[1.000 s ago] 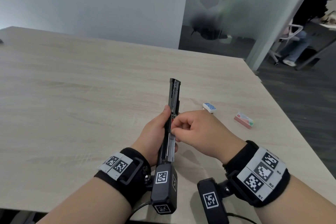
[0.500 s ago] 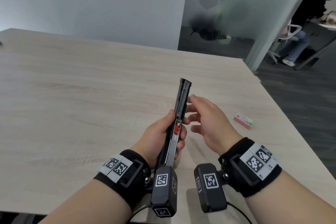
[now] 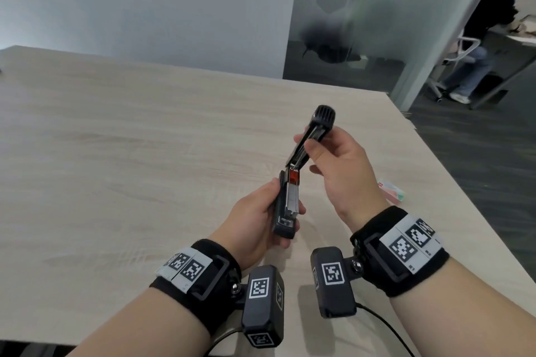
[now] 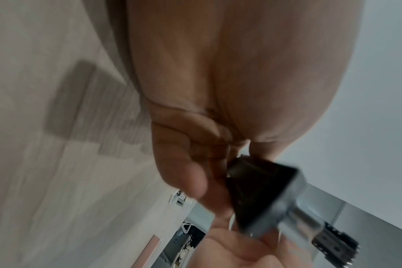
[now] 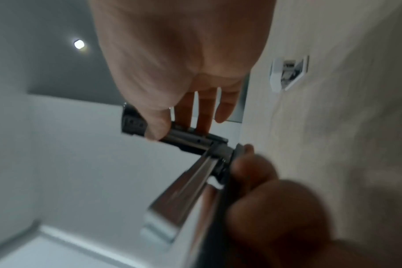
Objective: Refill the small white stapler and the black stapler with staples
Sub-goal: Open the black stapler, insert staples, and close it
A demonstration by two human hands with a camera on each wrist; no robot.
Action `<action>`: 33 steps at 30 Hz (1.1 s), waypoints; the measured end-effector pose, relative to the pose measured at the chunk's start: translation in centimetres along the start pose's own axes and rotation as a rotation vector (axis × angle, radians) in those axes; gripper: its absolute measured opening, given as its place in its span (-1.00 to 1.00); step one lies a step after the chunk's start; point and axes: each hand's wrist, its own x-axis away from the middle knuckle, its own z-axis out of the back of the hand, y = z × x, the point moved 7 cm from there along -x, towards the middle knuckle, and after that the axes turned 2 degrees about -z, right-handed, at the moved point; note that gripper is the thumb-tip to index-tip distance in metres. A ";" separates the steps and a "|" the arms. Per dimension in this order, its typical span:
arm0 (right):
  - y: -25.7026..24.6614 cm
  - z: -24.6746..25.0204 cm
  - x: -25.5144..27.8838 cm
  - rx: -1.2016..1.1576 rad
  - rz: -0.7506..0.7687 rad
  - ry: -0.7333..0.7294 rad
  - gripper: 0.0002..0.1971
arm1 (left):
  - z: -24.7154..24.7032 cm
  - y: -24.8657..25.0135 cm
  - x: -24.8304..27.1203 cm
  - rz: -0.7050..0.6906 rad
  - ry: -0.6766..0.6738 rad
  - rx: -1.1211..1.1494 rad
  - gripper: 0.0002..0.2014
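Counter (image 3: 145, 153) of pale wood grain fills most of the head view and carries the smaller items. Above it the person holds the long black stapler (image 3: 285, 206), hinged open in mid-air: the left hand (image 3: 255, 223) is wrapped around its base, fingers curled on the body, while the right hand (image 3: 339, 171) pinches the raised top arm near its ribbed tip, thumb on one side and fingers on the other. The silver staple channel with its red pusher (image 3: 293, 177) lies exposed, and whether staples sit in it cannot be told. Closing the lid looks like the step in hand. A small pink-and-green staple box (image 3: 391, 191) rests near the right edge. The small white stapler (image 5: 287, 72) lies on the counter; whether it is refilled cannot be judged.
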 end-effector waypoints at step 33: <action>3.2 -2.8 5.0 0.419 0.061 -0.522 -0.34 | 0.9 0.0 -1.3 -0.102 -0.096 0.171 -0.52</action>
